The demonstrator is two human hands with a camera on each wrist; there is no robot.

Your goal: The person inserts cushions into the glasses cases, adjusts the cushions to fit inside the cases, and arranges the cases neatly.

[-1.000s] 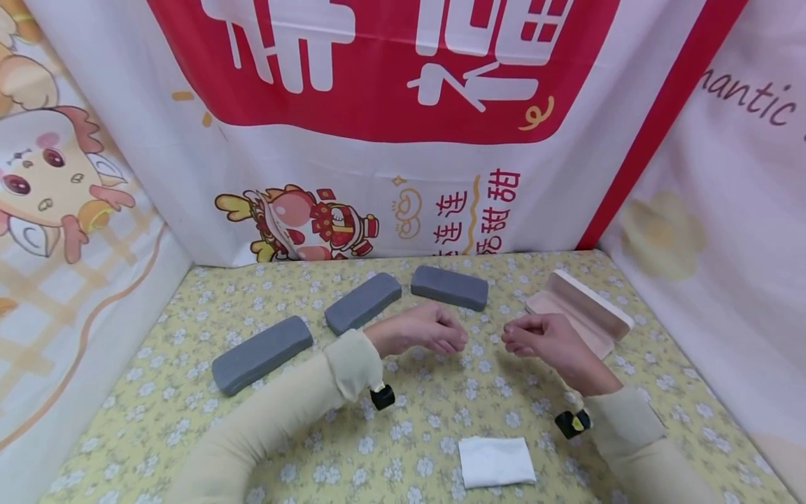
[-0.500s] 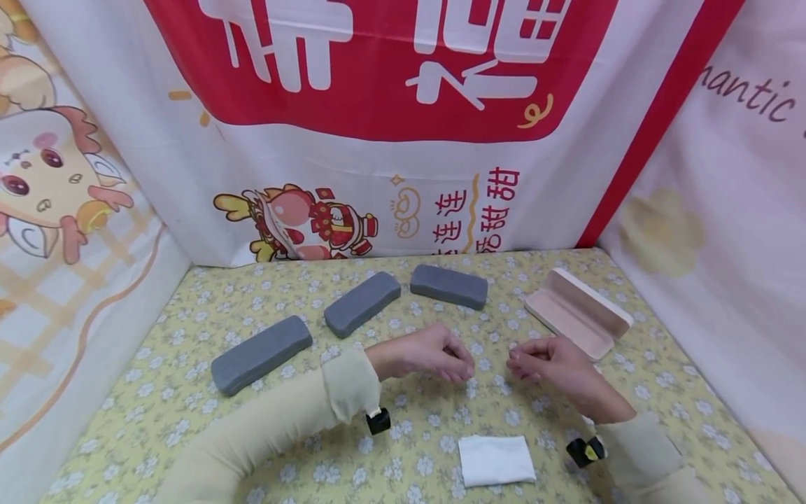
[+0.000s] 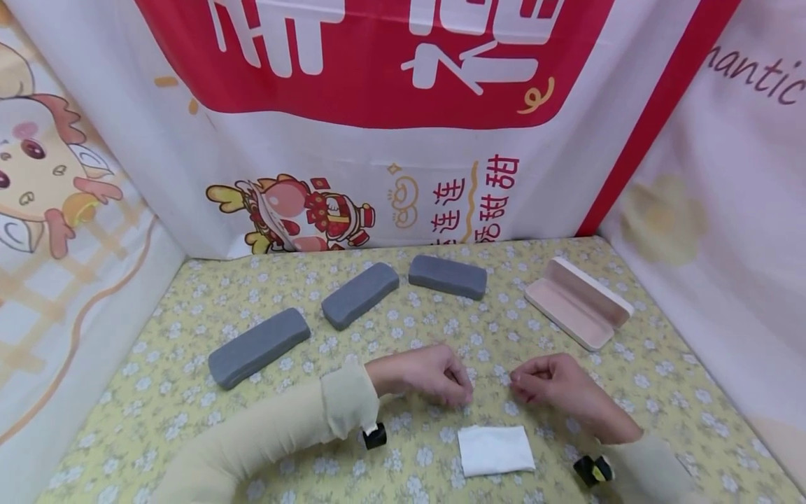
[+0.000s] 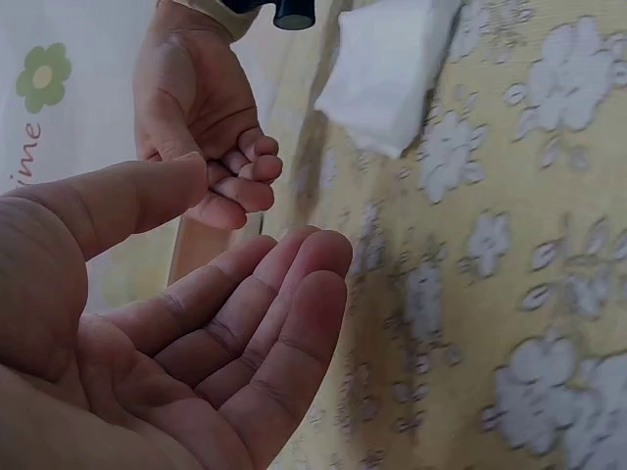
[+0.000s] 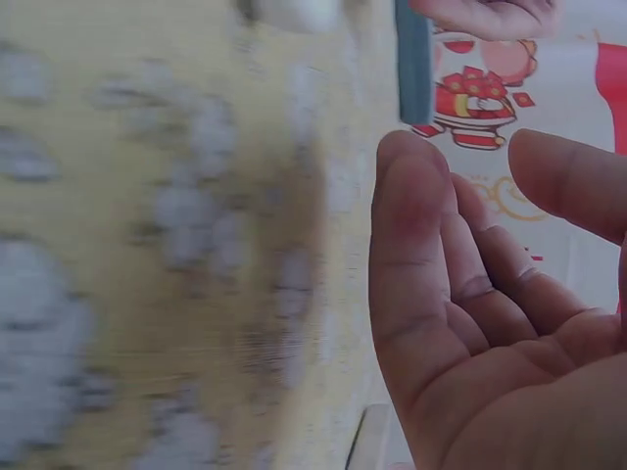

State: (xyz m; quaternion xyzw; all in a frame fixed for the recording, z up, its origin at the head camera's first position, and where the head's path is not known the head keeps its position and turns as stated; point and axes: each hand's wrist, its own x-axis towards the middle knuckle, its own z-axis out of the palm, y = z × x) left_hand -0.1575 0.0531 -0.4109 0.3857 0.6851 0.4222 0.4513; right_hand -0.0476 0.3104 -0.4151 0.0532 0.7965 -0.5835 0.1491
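Note:
My left hand (image 3: pixel 427 374) hovers over the flowered tablecloth with loosely curled fingers and nothing in them. Facing it across a small gap is my right hand (image 3: pixel 567 389), its fingers also relaxed. In the left wrist view, the left palm (image 4: pixel 176 377) is bare, thumb apart from the fingers. The right wrist view shows bare right fingers (image 5: pixel 416 255) too. Just in front of both hands lies a folded white cloth (image 3: pixel 496 451). Beyond the right hand, an opened glasses case (image 3: pixel 569 313) shows its pale pink inside.
Three grey, closed glasses cases stand in an arc: one at the left (image 3: pixel 259 348), a middle one (image 3: pixel 360 295) and one at the back (image 3: pixel 448 277). Printed cloth walls enclose the table at the back (image 3: pixel 378 150), left and right.
Both hands have drawn back toward the body, nearer the white cloth, and stay apart. The head view has tilted slightly down. The cases and cloth keep their places on the table.

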